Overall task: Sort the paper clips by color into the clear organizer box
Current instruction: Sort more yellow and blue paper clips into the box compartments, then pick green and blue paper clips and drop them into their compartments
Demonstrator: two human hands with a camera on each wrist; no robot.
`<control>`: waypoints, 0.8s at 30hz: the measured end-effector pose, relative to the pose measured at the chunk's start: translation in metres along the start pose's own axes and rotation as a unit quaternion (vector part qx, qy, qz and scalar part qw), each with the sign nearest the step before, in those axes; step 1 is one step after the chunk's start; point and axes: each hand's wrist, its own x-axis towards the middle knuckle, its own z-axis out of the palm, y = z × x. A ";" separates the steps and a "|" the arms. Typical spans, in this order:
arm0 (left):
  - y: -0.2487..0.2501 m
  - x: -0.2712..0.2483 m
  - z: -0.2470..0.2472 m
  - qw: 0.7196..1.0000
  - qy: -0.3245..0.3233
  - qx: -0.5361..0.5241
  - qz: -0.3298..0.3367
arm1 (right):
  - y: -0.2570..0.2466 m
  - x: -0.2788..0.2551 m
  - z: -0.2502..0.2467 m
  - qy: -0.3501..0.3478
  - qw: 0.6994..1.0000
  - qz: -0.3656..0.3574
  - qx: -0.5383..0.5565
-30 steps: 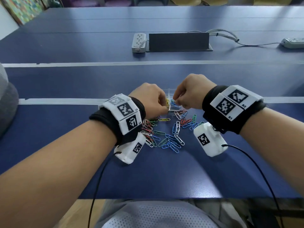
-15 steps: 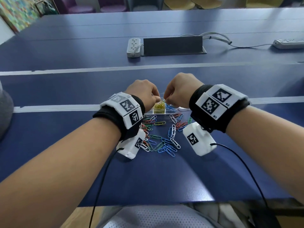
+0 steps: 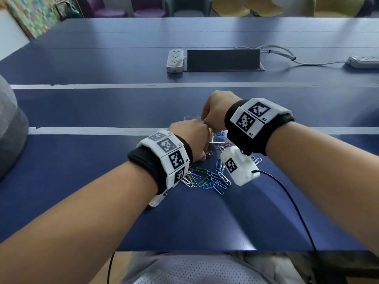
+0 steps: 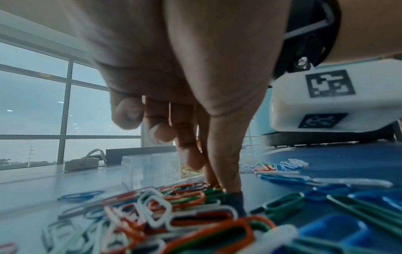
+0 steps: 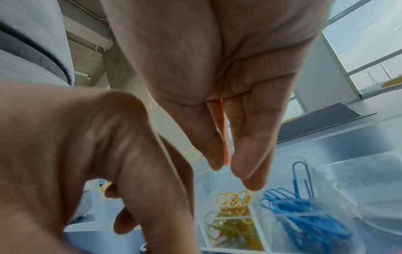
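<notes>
A loose pile of coloured paper clips point(image 3: 213, 179) point(image 4: 174, 214) lies on the blue table, just in front of the clear organizer box point(image 3: 191, 119) point(image 4: 150, 165) point(image 5: 369, 180). In the right wrist view one compartment holds yellow clips point(image 5: 232, 221) and the one beside it holds blue clips point(image 5: 304, 223). My left hand point(image 3: 202, 157) point(image 4: 219, 185) is down at the pile's far edge. Its thumb and forefinger pinch a yellow clip point(image 3: 209, 153) against the table. My right hand point(image 3: 215, 111) point(image 5: 232, 168) hovers over the box with straight fingers pointing down and nothing between them.
A white power strip point(image 3: 174, 60) and a dark cable flap point(image 3: 223, 60) sit mid-table, with a second strip point(image 3: 363, 62) at far right. A grey padded object point(image 3: 10, 128) is at the left edge. A black cable point(image 3: 287, 201) trails from my right wrist over the table's front edge.
My left hand has dropped from the box down to the near pile. The right hand stays over the box, slightly further back. The head view has tilted up.
</notes>
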 end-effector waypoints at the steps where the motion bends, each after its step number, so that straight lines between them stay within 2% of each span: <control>1: 0.000 0.000 0.001 1.000 -0.001 0.002 0.007 | 0.001 0.000 0.000 0.001 1.000 0.001 0.006; 5: -0.003 -0.001 0.002 1.000 0.013 -0.008 0.017 | 0.007 -0.004 -0.001 0.017 0.999 -0.009 0.043; 9: -0.013 0.008 -0.001 0.993 0.060 -0.102 -0.018 | 0.020 -0.017 -0.005 0.042 0.998 -0.027 0.048; 13: -0.014 0.020 -0.008 0.988 0.108 -0.102 -0.041 | 0.035 -0.024 -0.009 0.044 0.998 -0.031 0.033; 20: -0.012 0.033 -0.005 0.992 0.087 -0.078 -0.052 | 0.057 -0.035 -0.006 0.028 0.999 -0.022 -0.008; 24: -0.010 0.032 -0.007 0.992 0.083 -0.092 -0.031 | 0.068 -0.042 -0.004 0.008 0.999 -0.028 -0.040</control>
